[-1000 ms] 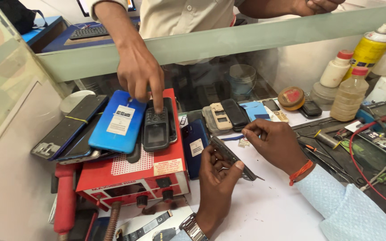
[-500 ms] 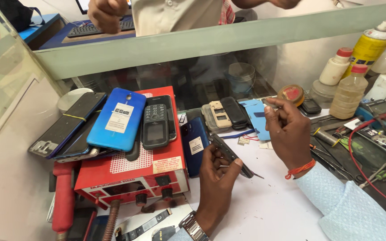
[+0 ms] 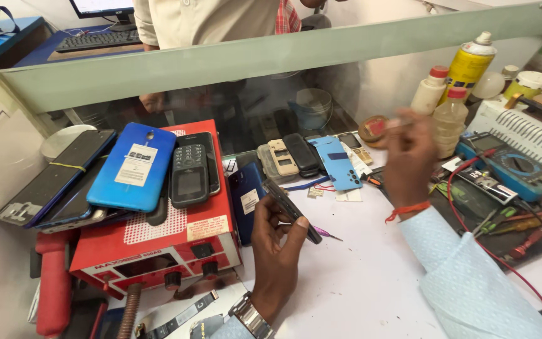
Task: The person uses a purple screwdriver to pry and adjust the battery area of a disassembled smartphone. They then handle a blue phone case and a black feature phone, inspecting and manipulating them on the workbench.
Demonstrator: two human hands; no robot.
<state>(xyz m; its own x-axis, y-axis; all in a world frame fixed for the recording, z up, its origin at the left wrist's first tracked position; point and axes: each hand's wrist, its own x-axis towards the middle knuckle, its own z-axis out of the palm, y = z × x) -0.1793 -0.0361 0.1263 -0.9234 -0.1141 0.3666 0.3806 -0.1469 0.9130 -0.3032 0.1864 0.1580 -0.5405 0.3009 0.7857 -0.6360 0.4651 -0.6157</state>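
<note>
1. The left hand grasps a slim dark mobile phone edge-on, thumb on the near side and fingers wrapped behind it, just above the white worktop.
2. The phone's long axis runs on a slant, from upper left near the red box down to lower right, where its end pokes out past the fingertips.
3. The right hand is raised well to the right of the phone and further from the person, blurred; its fingers look pinched together, perhaps on a thin tool, but I cannot tell what, if anything, it holds.
4. So the phone lies down and to the left of the right hand, and the left hand is the nearer by far, being already on it.
5. Just beside the left hand stands a red metal box with knobs, and on its top lie a blue-backed smartphone and a black keypad phone.
6. Behind the phone on the worktop lie a light-blue phone back cover and several small handsets.
7. Past the right hand stand a yellow spray can and a blue multimeter.
8. Another person stands behind the glass partition.
</note>
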